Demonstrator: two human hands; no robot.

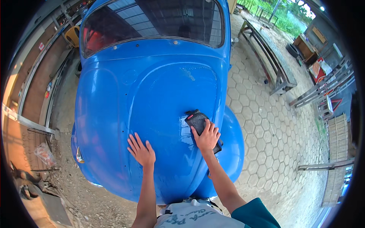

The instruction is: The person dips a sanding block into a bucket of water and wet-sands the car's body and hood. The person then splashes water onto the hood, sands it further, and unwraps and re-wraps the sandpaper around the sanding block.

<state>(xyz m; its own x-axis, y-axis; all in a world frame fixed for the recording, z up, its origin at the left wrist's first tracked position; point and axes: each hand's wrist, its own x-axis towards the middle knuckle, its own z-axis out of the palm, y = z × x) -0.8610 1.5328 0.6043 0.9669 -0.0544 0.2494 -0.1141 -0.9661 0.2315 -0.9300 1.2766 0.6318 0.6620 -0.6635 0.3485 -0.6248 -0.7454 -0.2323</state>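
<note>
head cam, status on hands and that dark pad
Left hand flat on blue car hood, empty. Right hand pressing dark sanding pad on wet patch. Nothing in the way.

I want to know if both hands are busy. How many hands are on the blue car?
2. The left hand lies flat on the shiny blue car bonnet; the right hand presses a dark rectangular sanding pad against it, further right.

Both bare forearms reach up from six o'clock: the left hand lies flat, fingers spread (angled toward eleven), the right hand presses down, fingers toward twelve.
</note>
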